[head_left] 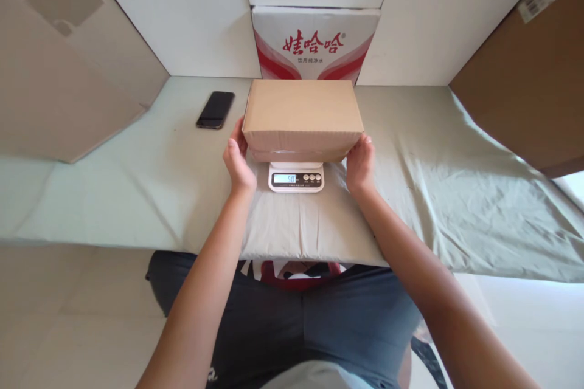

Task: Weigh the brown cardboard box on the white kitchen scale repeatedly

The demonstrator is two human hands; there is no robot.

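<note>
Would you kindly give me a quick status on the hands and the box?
Left hand and right hand on the ends of the cardboard box. Box on the scale. Phone lies apart, left.

A single camera sits on the person's head, looking forward and steeply down over their lap and forearms at the table (137,194) just ahead. It is near: the scale (296,177) lies at frame centre, the cartons (314,42) behind fill the top edge. No second view.

"50" on scale display (285,179)
</note>
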